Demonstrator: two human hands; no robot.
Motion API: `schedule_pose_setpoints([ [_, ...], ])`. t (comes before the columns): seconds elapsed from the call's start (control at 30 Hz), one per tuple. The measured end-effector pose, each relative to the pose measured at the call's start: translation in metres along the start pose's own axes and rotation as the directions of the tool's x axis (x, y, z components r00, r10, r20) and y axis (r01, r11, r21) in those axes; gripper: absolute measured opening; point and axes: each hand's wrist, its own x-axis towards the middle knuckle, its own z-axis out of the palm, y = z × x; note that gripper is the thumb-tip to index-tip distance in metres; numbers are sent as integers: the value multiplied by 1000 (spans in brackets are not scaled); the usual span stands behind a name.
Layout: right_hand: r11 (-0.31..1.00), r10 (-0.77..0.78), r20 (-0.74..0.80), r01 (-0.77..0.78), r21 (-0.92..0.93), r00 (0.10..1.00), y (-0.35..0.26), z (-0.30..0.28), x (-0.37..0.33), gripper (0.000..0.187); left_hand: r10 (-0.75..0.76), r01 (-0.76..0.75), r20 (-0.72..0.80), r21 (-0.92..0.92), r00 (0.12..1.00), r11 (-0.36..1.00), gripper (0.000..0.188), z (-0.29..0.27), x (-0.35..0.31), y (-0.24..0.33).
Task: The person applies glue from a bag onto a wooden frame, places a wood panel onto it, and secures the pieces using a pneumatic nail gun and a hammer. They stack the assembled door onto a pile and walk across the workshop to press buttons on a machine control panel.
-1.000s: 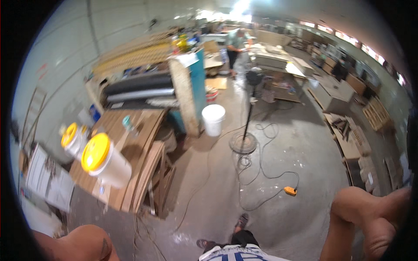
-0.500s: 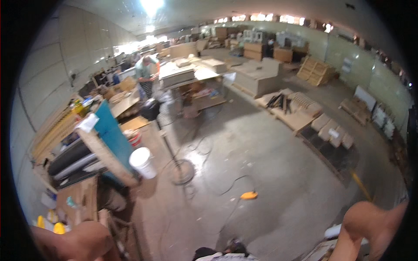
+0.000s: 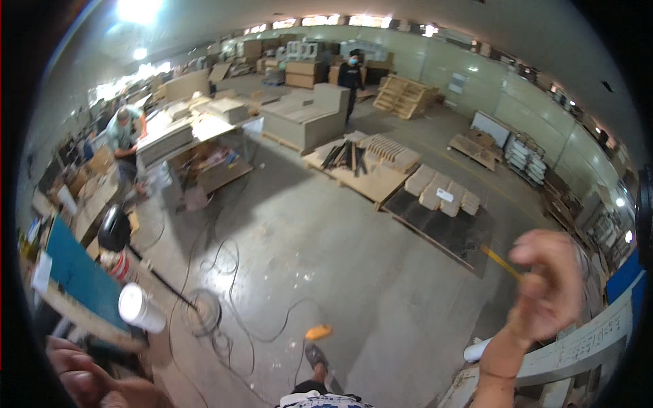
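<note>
My right hand is raised at the lower right, blurred a little by motion. Its fingers curve loosely with a gap to the thumb, and nothing shows between them. Below and beside it lies a pale board frame with handwriting, apart from the hand. At the lower left my left hand shows partly, cut by the dark rim. Its fingers are curled in, and I see nothing in them. Nearest to it stand a blue panel and a white bucket. My shoe steps on the concrete floor.
A black-headed stand fan rises left, cables around its base. A yellow-orange device lies on the floor by my foot. Stacked boards and pallets with wooden parts stand ahead. One person works at a bench; another stands farther back.
My view has swung right, so the fan and bench sit farther left. My right hand has come up into sight, and my left fingers now show. A person in black appears behind the stacked boards.
</note>
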Motion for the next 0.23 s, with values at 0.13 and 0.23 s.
schedule_pose_setpoints([
  [0.13,805,565,394,-588,-73,725,101,104,-111,28,-422,431,91,-145,902,890,32,146,-28,-59],
  [0.23,640,747,612,-526,-560,258,152,137,-272,51,-806,844,267,-272,529,463,28,246,-41,-97],
])
